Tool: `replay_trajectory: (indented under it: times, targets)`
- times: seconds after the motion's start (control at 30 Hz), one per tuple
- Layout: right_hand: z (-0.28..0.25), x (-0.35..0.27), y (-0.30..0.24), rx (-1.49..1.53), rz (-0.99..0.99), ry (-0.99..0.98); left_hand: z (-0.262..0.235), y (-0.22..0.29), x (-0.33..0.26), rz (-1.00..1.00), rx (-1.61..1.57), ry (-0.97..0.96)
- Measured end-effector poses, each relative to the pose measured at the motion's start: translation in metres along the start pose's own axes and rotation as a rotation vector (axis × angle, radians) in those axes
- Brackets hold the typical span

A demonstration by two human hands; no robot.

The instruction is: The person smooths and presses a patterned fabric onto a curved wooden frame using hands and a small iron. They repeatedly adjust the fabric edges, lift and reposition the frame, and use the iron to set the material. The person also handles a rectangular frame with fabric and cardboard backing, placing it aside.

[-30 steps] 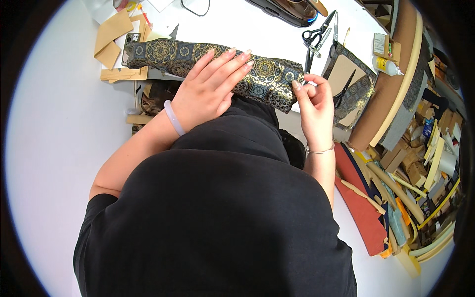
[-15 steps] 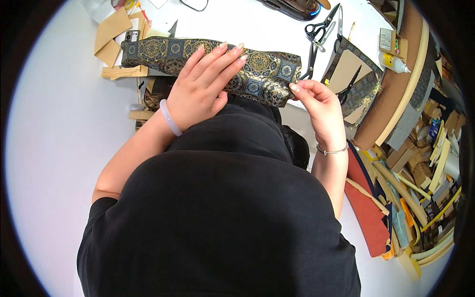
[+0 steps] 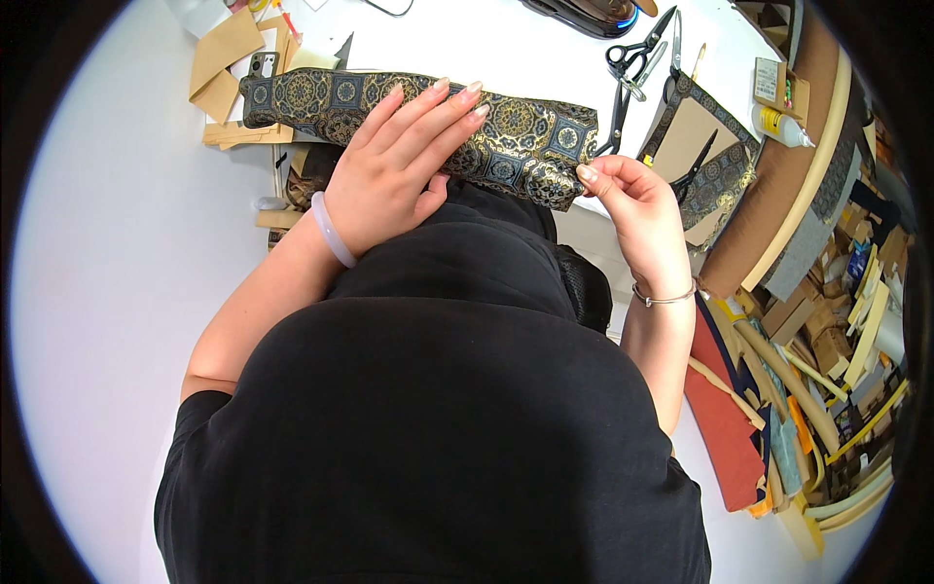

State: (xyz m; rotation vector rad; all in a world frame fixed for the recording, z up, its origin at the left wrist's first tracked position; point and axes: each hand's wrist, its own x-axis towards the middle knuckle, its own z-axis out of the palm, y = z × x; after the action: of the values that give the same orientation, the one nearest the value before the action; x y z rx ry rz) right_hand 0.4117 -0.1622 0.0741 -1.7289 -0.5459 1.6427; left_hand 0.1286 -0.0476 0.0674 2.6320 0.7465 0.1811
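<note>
A long strip of black, gold and blue-grey brocade fabric (image 3: 525, 127) lies along the near edge of the white table, its near side hanging toward my lap. Flat on its middle rests my left hand (image 3: 394, 170), fingers stretched out and slightly apart. At the strip's right end, my right hand (image 3: 632, 195) pinches the near corner between thumb and forefinger. That corner is a little gathered under the fingertips. Beyond this end lie large black-handled scissors (image 3: 623, 88).
To the right, a brown panel framed with matching fabric (image 3: 693, 136) has a black tool on it. A glue bottle (image 3: 781, 127) and a small box (image 3: 769, 80) stand beside it. Brown paper pieces (image 3: 222, 60) and a phone (image 3: 263, 65) lie at the left. Offcuts (image 3: 827, 341) crowd the right.
My right hand, still pinching the fabric corner, has shifted slightly to the right. My left hand stays flat in about the same place.
</note>
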Motion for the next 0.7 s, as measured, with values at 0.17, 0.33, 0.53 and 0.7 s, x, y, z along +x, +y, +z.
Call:
replay_trajectory:
  times: [0.17, 0.33, 0.53, 0.7]
  targets:
    - [-0.0011, 0.0020, 0.0017, 0.009, -0.002, -0.015, -0.0028, 0.0002, 0.0006, 0.002, 0.000, -0.009]
    - [-0.0009, 0.0032, 0.0021, 0.023, 0.000, -0.016, -0.0039, 0.0013, 0.0011, 0.000, -0.016, -0.004]
    - [-0.0027, 0.0020, 0.0006, 0.018, -0.018, -0.032, -0.0038, 0.0030, 0.0012, -0.011, -0.015, -0.011]
    - [0.0044, 0.0017, 0.0019, -0.159, -0.090, 0.150, -0.0036, 0.0035, 0.0015, -0.009, -0.007, -0.009]
